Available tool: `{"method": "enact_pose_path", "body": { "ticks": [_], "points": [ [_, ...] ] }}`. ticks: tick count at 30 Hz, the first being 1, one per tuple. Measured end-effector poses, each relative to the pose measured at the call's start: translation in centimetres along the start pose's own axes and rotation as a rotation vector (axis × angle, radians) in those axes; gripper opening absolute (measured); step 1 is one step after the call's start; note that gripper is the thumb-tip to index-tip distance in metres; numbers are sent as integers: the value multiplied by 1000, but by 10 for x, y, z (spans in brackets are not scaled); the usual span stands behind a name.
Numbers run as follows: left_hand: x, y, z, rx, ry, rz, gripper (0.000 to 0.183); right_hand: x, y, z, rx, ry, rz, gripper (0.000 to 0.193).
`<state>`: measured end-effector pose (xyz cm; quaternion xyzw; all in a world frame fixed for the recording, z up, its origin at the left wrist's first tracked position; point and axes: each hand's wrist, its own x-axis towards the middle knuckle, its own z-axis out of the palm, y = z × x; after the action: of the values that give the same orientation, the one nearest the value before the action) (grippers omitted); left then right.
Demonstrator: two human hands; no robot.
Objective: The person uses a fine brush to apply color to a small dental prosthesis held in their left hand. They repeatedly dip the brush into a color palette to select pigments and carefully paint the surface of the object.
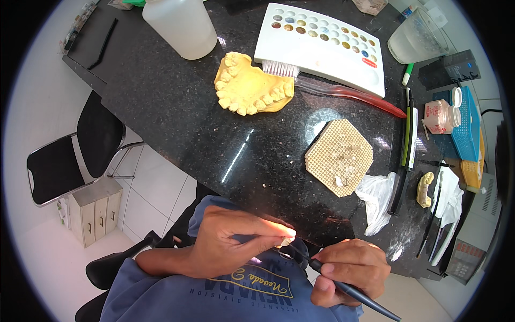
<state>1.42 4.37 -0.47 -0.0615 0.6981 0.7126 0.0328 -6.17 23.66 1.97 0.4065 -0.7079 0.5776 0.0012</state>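
Observation:
My left hand (222,239) pinches a small pale tooth-coloured piece (285,242), like a dental crown, between thumb and fingertips, close to my chest. My right hand (351,268) grips a slim dental instrument (348,290) with a dark grey handle, much as one holds a pen. Its thin tip points left and meets or nearly meets the small piece; actual contact is too small to tell. Beyond the hands, a beige honeycomb block (343,155) lies on the dark table, with whitish residue on its top. A crumpled white tissue (376,201) sits beside it.
Farther off are a yellow dental arch model (249,91), a red-handled brush (348,95), a white palette (316,56) with coloured wells and a translucent bottle (182,27). Along the right stand a glass (417,40), a pink-filled jar (441,116), a blue basket (468,126) and slim tools (437,214).

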Motion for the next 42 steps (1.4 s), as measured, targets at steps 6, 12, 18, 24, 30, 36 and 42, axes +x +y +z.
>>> {"method": "enact_pose_path", "body": {
  "ticks": [6,12,18,24,30,36,42],
  "points": [
    [0,0,0,-4,3,-6,13,-2,-1,0,-28,9,5,20],
    [-1,0,0,5,4,-3,13,-2,0,2,-11,29,-1,20],
    [0,-2,0,5,-1,6,13,-2,1,0,-16,19,-23,20],
    [-1,-1,-1,14,3,-10,13,-1,1,2,-16,10,-16,20],
    [1,0,0,16,-14,-7,13,-1,-1,-1,-25,12,-11,20],
    [-2,0,-2,23,6,-18,13,0,1,2,-9,1,-17,20],
    [-1,1,-1,24,-2,-20,13,-1,0,0,-6,0,-22,21]
  ]
}}
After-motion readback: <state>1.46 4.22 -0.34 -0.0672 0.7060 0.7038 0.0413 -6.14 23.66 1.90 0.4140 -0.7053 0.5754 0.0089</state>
